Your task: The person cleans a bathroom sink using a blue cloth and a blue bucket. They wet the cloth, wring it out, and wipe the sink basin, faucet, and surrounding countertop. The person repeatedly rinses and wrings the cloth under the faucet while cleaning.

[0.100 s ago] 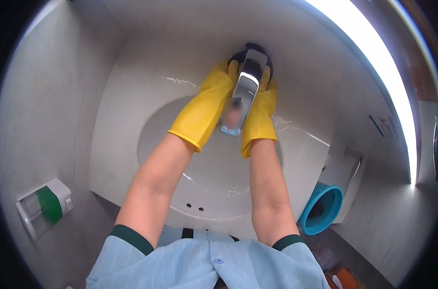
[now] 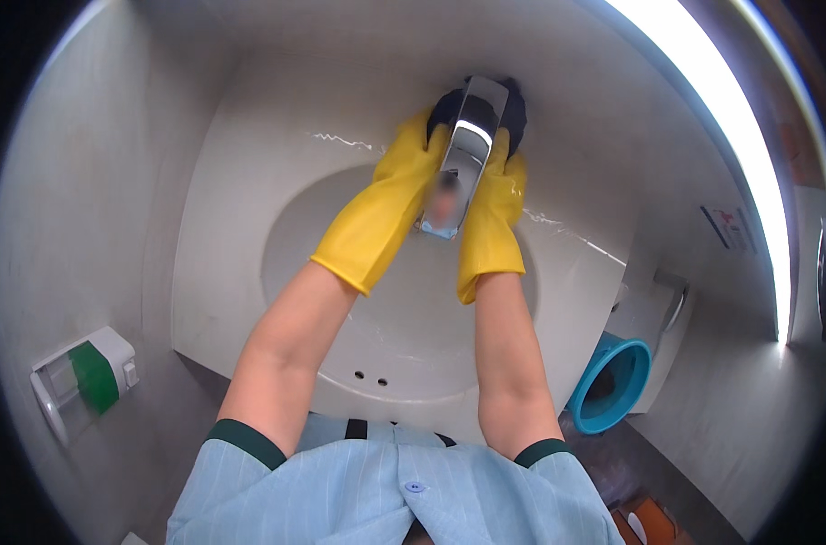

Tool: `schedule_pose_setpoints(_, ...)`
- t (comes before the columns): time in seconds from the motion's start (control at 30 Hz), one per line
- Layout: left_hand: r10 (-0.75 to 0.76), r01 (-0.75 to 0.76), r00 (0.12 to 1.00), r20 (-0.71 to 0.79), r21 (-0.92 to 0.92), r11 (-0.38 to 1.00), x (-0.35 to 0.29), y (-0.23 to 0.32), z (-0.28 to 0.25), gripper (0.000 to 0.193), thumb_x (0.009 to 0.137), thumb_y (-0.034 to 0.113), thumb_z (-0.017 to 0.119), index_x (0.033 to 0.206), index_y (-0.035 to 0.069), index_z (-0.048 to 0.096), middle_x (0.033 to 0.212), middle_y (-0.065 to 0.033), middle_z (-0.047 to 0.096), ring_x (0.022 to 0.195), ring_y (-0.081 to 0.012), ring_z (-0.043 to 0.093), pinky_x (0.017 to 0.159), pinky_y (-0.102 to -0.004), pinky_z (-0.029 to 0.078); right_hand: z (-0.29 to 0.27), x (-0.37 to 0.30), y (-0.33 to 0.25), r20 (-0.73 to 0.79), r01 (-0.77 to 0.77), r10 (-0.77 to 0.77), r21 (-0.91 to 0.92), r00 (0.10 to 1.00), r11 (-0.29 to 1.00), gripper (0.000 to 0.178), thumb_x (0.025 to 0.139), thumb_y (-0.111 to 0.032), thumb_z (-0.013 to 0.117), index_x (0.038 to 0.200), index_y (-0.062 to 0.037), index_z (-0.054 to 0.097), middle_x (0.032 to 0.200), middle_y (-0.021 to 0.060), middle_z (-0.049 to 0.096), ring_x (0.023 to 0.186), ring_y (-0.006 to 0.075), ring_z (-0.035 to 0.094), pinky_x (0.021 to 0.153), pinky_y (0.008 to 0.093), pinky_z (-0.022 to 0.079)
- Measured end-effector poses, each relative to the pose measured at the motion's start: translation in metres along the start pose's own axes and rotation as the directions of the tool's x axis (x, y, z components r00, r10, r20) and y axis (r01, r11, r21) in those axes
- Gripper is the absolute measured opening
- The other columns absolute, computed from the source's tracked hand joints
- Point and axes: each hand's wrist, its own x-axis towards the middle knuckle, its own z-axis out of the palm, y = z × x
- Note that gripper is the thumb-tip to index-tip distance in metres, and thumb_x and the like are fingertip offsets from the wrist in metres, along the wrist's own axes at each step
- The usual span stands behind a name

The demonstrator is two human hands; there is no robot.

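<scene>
Both of my hands wear long yellow rubber gloves and reach to the far side of a shiny chrome faucet [image 2: 472, 145] over a white washbasin [image 2: 404, 327]. A dark cloth [image 2: 514, 116] is bunched around the back of the faucet, showing on both sides of it. My left hand [image 2: 422, 141] grips the cloth's left part, close against the faucet's side. On the right, my right hand [image 2: 502, 159] has its fingers closed on the cloth's other part. The faucet hides some fingertips and the middle of the cloth.
A soap dispenser [image 2: 86, 377] with green liquid hangs on the left wall. A blue bucket [image 2: 610, 386] stands right of the counter [image 2: 222, 263], near a pale panel with a handle. A bright light strip [image 2: 731, 118] curves along the upper right.
More of the dark cloth now shows on both sides of the faucet's back. My hands stay close to the faucet, and the whole view has shifted slightly.
</scene>
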Motion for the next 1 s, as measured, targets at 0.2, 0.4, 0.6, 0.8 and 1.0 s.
schedule_pose_setpoints(0.2, -0.245, 0.258, 0.966, 0.086, -0.419, 0.871, -0.069, 0.01, -0.025, 0.041, 0.105, 0.017, 0.06, 0.143, 0.003, 0.062, 0.104, -0.0129, 0.07, 0.091, -0.0216, 0.064, 0.085, -0.0373, 0.052, -0.026, -0.051, 0.034, -0.048, 0.113, -0.109, 0.083, 0.993, 0.99, 0.061, 0.108, -0.056, 0.056, 0.119, 0.0014, 0.072, 0.111, 0.0212, 0.076, 0.102, 0.036, 0.07, 0.091, 0.0438, 0.052)
schedule_pose_setpoints(0.4, -0.267, 0.302, 0.951, 0.157, -0.28, 0.911, -0.089, -0.022, -0.06, 0.052, 0.104, 0.03, 0.064, 0.148, 0.004, 0.058, 0.109, -0.01, 0.072, 0.077, -0.0142, 0.062, 0.06, -0.027, 0.045, -0.061, -0.086, 0.085, -0.064, 0.13, -0.123, 0.137, 0.99, 0.982, 0.048, 0.111, -0.044, 0.06, 0.108, 0.0027, 0.071, 0.089, 0.0109, 0.072, 0.082, 0.0223, 0.066, 0.074, 0.0372, 0.051)
schedule_pose_setpoints(0.6, -0.441, 0.49, 0.86, 0.256, -0.172, 0.855, -0.153, -0.055, -0.067, 0.069, 0.103, 0.052, 0.062, 0.153, 0.006, 0.054, 0.119, -0.0138, 0.072, 0.088, -0.0189, 0.067, 0.062, -0.0333, 0.052, -0.098, -0.129, 0.121, 0.03, 0.36, -0.36, -0.009, 0.933, 0.933, 0.032, 0.111, -0.03, 0.064, 0.113, 0.0012, 0.072, 0.094, 0.0094, 0.072, 0.084, 0.0208, 0.067, 0.077, 0.0338, 0.052)
schedule_pose_setpoints(0.8, -0.559, 0.763, 0.639, 0.529, -0.339, 0.55, -0.199, -0.103, -0.024, 0.087, 0.099, 0.072, 0.061, 0.159, 0.01, 0.05, 0.135, -0.017, 0.069, 0.117, -0.0314, 0.071, 0.09, -0.0561, 0.059, -0.096, -0.178, 0.136, 0.286, 0.282, -0.297, 0.093, 0.911, 0.955, 0.027, 0.11, -0.024, 0.066, 0.118, 0.0005, 0.072, 0.105, 0.0133, 0.074, 0.093, 0.026, 0.068, 0.086, 0.0366, 0.053)
schedule_pose_setpoints(1.0, -0.356, 0.717, 0.695, 0.625, -0.559, 0.418, -0.202, -0.094, -0.018, 0.054, 0.105, 0.039, 0.069, 0.141, -0.002, 0.063, 0.126, -0.0177, 0.072, 0.108, -0.0252, 0.072, 0.095, -0.0387, 0.059, -0.098, -0.204, 0.162, 0.62, 0.201, -0.334, 0.276, 0.71, 0.94, 0.032, 0.108, -0.02, 0.067, 0.131, 0.0021, 0.069, 0.12, 0.0191, 0.074, 0.11, 0.0303, 0.07, 0.099, 0.036, 0.052)
